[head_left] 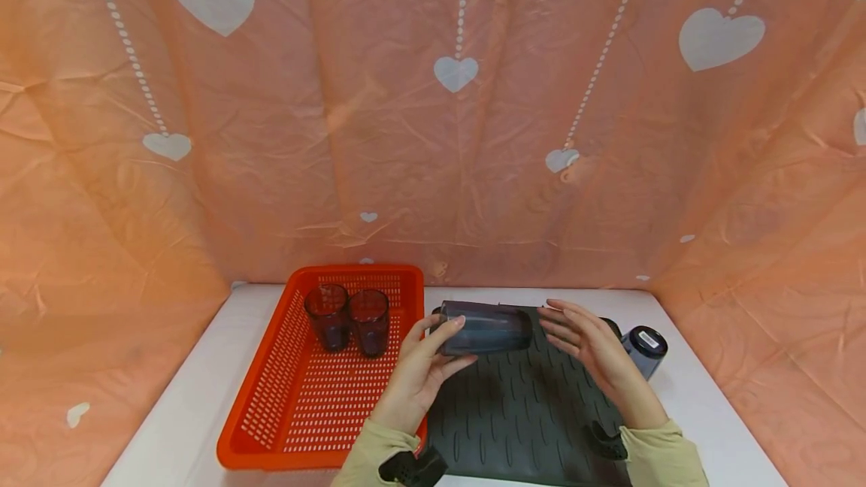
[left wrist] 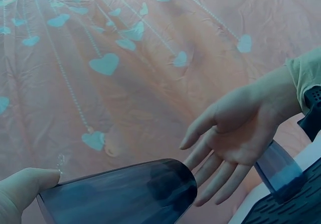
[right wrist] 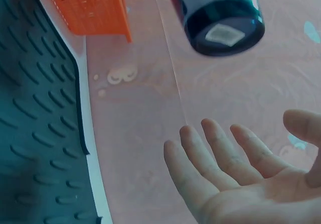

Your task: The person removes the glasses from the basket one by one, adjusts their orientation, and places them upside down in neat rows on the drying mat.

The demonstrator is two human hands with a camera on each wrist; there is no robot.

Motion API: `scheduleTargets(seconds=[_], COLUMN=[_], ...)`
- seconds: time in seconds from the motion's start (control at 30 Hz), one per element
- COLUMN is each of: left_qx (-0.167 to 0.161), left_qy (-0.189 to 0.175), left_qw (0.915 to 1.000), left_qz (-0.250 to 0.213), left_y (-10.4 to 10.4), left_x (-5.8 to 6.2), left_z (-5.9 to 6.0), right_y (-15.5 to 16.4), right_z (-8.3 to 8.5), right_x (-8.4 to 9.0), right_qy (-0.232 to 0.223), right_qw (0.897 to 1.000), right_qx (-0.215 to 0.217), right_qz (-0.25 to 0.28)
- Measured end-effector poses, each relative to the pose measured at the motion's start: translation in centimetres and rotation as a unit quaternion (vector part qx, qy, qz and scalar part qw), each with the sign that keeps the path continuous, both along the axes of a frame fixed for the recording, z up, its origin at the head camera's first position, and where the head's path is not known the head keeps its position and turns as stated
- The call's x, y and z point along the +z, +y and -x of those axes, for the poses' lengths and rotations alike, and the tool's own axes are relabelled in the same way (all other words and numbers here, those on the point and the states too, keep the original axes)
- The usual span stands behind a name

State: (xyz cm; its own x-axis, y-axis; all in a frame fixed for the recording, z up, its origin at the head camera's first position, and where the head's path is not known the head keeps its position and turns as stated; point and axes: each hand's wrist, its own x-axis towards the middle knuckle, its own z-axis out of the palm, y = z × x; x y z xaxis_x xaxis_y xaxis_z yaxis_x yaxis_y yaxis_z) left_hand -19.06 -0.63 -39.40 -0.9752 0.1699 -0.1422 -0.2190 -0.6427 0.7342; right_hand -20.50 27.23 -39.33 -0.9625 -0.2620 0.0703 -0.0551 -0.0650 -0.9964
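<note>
Two walls of peach cloth (head_left: 419, 171) printed with white hearts close in the white table (head_left: 203, 367), and everything else sits low and near the person. The largest thing on the table is the dark ribbed mat (head_left: 521, 419), probably there so wet cups can drain. To its left, touching its edge, stands the orange basket (head_left: 271, 427), whose slotted floor holds two dark cups (head_left: 348, 319) upright, side by side at the far end.

Over the far edge of the mat, a tinted cup (head_left: 483, 328) is held on its side, mouth toward the basket. The left hand (head_left: 419, 374) grips it near the rim, thumb on top and fingers curled beneath, which keeps it level. The right hand (head_left: 595, 355) is spread open, fingers straight, just beside the cup's base; the wrist views suggest the fingertips are barely apart from it, as if steadying or letting go. One more cup (head_left: 646, 350) lies at the mat's right edge, behind that hand, label on its base.
</note>
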Motion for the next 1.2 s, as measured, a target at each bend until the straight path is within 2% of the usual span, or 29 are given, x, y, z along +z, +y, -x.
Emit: scheduleTargets(seconds=[0.4,0.6,0.83,1.03,1.2], left_qx=[0.003,0.012,0.011,0.01,0.01], left_qy=[0.007,-0.005,-0.016,-0.018,-0.018], left_qw=[0.9993,0.9985,0.9984,0.9984,0.9983], left_qz=[0.036,0.053,0.054,0.053,0.054], left_y=[1.0,1.5,1.6,1.7,1.8], left_x=[-0.3,-0.6,-0.9,-0.9,-0.8], left_z=[0.3,0.4,0.4,0.4,0.3], right_y=[-2.4,-2.8,-3.1,-3.8,-4.3], right_z=[0.3,0.4,0.4,0.3,0.2], right_x=[-1.3,-2.3,-3.2,-3.5,-3.7], right_qy=[-0.064,-0.091,-0.085,-0.097,-0.098], right_qw=[0.997,0.99,0.985,0.984,0.98], right_qx=[-0.006,0.044,0.076,0.061,0.059], right_qz=[0.032,0.095,0.133,0.138,0.163])
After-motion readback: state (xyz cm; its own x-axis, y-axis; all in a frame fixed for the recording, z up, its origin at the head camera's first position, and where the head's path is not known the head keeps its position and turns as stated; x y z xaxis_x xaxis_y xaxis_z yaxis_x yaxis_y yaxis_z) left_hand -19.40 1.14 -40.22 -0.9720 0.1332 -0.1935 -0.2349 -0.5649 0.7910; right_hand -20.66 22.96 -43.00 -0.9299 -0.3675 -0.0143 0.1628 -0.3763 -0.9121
